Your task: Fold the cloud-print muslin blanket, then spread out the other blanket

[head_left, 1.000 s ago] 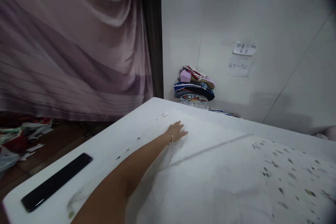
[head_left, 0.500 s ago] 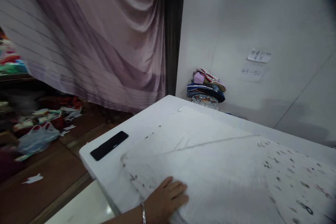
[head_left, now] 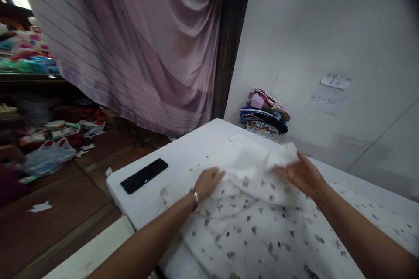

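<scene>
A thin white cloth with small dark printed motifs lies rumpled over the white table, its far edge lifted. At that edge on the left, my left hand is closed on the cloth, a silver bracelet at its wrist. My right hand grips the raised far edge on the right side, where the fabric is blurred by motion. Left of the cloth, a black phone rests flat near the table's corner.
The white table meets a pale wall with two paper notes. A pile of folded clothes stands behind the far edge. A mauve curtain hangs at the back. Plastic bags and scraps lie on the floor at left.
My right hand has come into view, and both hands now hold the cloth's edge. The cloth went from lying flat to lifted and bunched, with its printed side showing. The left hand moved farther away.
</scene>
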The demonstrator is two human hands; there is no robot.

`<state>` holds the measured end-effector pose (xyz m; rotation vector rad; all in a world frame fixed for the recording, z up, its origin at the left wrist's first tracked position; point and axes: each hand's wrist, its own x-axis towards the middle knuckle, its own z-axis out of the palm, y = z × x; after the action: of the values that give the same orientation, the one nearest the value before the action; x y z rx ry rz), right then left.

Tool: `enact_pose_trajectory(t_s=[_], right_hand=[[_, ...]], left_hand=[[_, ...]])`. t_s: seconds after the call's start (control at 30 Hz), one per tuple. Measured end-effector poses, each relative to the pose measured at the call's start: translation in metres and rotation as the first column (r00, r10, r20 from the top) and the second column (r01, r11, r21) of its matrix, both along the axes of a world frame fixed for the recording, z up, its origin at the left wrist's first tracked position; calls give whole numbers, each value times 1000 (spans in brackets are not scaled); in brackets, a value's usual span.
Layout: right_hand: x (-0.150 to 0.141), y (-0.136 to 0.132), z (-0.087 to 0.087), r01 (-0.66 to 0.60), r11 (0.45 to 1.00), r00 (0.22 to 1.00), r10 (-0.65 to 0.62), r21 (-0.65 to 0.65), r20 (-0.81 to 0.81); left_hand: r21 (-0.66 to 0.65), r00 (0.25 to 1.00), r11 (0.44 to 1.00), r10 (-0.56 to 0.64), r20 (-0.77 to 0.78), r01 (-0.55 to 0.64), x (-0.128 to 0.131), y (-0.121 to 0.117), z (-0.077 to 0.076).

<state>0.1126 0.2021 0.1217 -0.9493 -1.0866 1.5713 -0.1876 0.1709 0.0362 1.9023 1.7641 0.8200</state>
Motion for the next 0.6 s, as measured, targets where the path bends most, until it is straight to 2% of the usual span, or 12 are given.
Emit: enact_pose_trajectory(t_s=[0.07, 0.13, 0.2, 0.27, 0.3, 0.37, 0.43, 0.53, 0.6], right_hand=[[-33, 51, 8, 118, 988, 986, -105, 95, -131], [-62, 82, -2, 191, 976, 978, -180, 104, -103], [-83, 90, -28, 95, 990, 992, -102, 109, 68], [-95, 84, -63, -72, 988, 954, 28, 137, 300], [-97, 79, -80, -111, 984, 914, 46, 140, 403], [-94, 76, -108, -113, 983, 855, 20, 147, 518], [-84, 84, -122, -34, 984, 817, -74, 176, 572], [-70, 115, -122, 101, 971, 689, -226, 218, 689], [-63, 141, -116, 147, 963, 588, -269, 227, 763]], left_hand=[[-143, 985, 977, 165, 48, -157, -7, 38, 9], [-176, 967, 954, 252, 37, -242, -13, 60, 8], [-179, 963, 946, 263, -55, -269, -17, 65, -3], [-154, 956, 961, 195, -220, -232, -17, 59, -16], [-131, 939, 969, 159, -305, -207, -16, 56, -22], [-98, 898, 978, 127, -422, -184, -14, 51, -30], [-107, 875, 971, 141, -462, -213, -13, 51, -33], [-115, 875, 958, 186, -446, -262, -16, 54, -34], [-83, 879, 956, 222, -423, -281, -18, 55, -35]])
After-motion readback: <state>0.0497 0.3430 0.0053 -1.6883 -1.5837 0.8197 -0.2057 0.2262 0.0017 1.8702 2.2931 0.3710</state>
